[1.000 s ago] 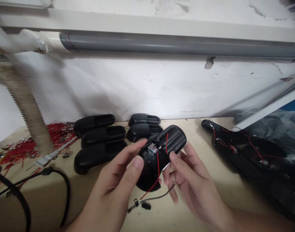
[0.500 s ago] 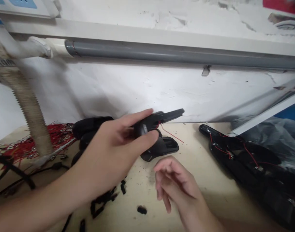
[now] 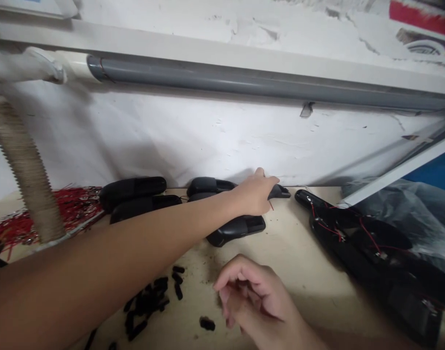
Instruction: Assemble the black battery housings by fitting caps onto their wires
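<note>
My left hand (image 3: 254, 194) is stretched out to the far edge of the bench, its fingers wrapped round a black plastic housing (image 3: 281, 191). Most of that piece is hidden by the hand; its narrow end and a short red wire (image 3: 271, 206) stick out to the right. Under and beside my left forearm lie several similar black housings, one of them (image 3: 239, 229) just in front of the hand. My right hand (image 3: 253, 296) hovers over the near bench with fingers loosely curled and apart, and nothing shows in it. A small black part (image 3: 207, 323) lies to its left.
More black housings (image 3: 135, 190) lie at the back left, near a heap of red wires (image 3: 77, 209) and a ribbed hose (image 3: 22, 165). Small black parts (image 3: 147, 304) are scattered in front. Wired black shells (image 3: 375, 243) and clear plastic (image 3: 412, 209) fill the right side.
My left hand has carried the black housing away from me and to the right, lowering it to the bench by the wall. My right hand has moved slightly down and left.
</note>
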`<move>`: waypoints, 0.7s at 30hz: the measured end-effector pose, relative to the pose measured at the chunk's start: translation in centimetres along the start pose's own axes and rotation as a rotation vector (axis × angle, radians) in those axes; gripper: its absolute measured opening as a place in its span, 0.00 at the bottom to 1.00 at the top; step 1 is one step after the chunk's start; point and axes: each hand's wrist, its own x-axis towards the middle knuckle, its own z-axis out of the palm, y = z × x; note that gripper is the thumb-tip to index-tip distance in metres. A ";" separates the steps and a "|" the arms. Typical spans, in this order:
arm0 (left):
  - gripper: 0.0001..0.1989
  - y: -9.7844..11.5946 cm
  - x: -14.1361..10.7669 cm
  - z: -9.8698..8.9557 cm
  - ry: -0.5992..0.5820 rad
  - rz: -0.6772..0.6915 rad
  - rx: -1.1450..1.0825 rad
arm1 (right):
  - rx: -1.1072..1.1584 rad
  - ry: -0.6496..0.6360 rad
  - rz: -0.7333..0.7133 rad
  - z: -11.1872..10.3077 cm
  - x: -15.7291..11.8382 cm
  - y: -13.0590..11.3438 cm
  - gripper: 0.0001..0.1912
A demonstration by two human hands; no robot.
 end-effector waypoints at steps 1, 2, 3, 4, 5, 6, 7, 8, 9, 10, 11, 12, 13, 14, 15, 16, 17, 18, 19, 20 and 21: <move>0.28 -0.2 0.0 0.0 -0.012 0.008 0.028 | -0.009 -0.005 0.006 0.0 0.1 -0.1 0.09; 0.27 -0.3 -0.1 -0.2 -0.019 0.017 0.056 | -0.016 -0.008 0.012 0.1 0.1 -0.2 0.08; 0.26 -0.2 -0.2 -0.3 -0.017 0.028 0.084 | -0.022 -0.006 0.016 0.1 0.1 -0.3 0.08; 0.25 0.1 -0.3 -0.5 -0.005 0.044 0.111 | -0.025 0.000 0.007 0.2 0.2 -0.3 0.08; 0.25 0.5 -0.3 -0.7 0.013 0.066 0.137 | -0.029 0.001 0.001 0.2 0.2 -0.3 0.07; 0.25 1.1 -0.4 -0.8 0.029 0.098 0.159 | -0.032 -0.001 -0.002 0.2 0.2 -0.3 0.07; 0.25 1.8 -0.3 -0.8 0.039 0.136 0.176 | -0.034 -0.004 -0.001 0.2 0.2 -0.3 0.07; 0.25 2.6 -0.2 -0.7 0.032 0.179 0.184 | -0.036 -0.009 0.003 0.2 0.2 -0.3 0.06; 0.27 3.4 -0.1 -0.6 0.001 0.221 0.183 | -0.037 -0.014 0.005 0.1 0.2 -0.3 0.05; 0.29 4.2 0.1 -0.4 -0.051 0.260 0.172 | -0.038 -0.018 0.007 0.1 0.2 -0.3 0.04; 0.30 5.0 0.4 -0.1 -0.115 0.295 0.155 | -0.041 -0.023 0.002 0.1 0.2 -0.3 0.04; 0.28 5.6 0.7 0.2 -0.176 0.319 0.137 | -0.040 -0.028 -0.012 0.0 0.2 -0.3 0.03; 0.25 6.1 1.0 0.6 -0.226 0.334 0.120 | -0.037 -0.033 -0.030 0.0 0.2 -0.3 0.03; 0.21 6.5 1.3 0.9 -0.260 0.343 0.105 | -0.034 -0.040 -0.052 0.1 0.2 -0.3 0.03; 0.17 6.7 1.7 1.2 -0.273 0.346 0.094 | -0.032 -0.043 -0.069 0.1 0.2 -0.3 0.03; 0.13 6.8 1.9 1.5 -0.274 0.345 0.083 | -0.031 -0.042 -0.081 0.1 0.2 -0.4 0.02; 0.10 6.9 2.2 1.7 -0.269 0.344 0.070 | -0.033 -0.038 -0.083 0.1 0.1 -0.4 0.03; 0.07 6.8 2.4 1.9 -0.259 0.345 0.055 | -0.036 -0.035 -0.078 0.1 0.1 -0.5 0.03; 0.06 6.8 2.5 2.0 -0.244 0.343 0.037 | -0.037 -0.036 -0.076 0.1 0.1 -0.5 0.03; 0.06 6.7 2.5 2.1 -0.227 0.337 0.019 | -0.037 -0.038 -0.076 0.1 0.1 -0.5 0.03; 0.07 6.6 2.5 2.2 -0.208 0.324 0.002 | -0.035 -0.043 -0.081 0.1 0.1 -0.5 0.03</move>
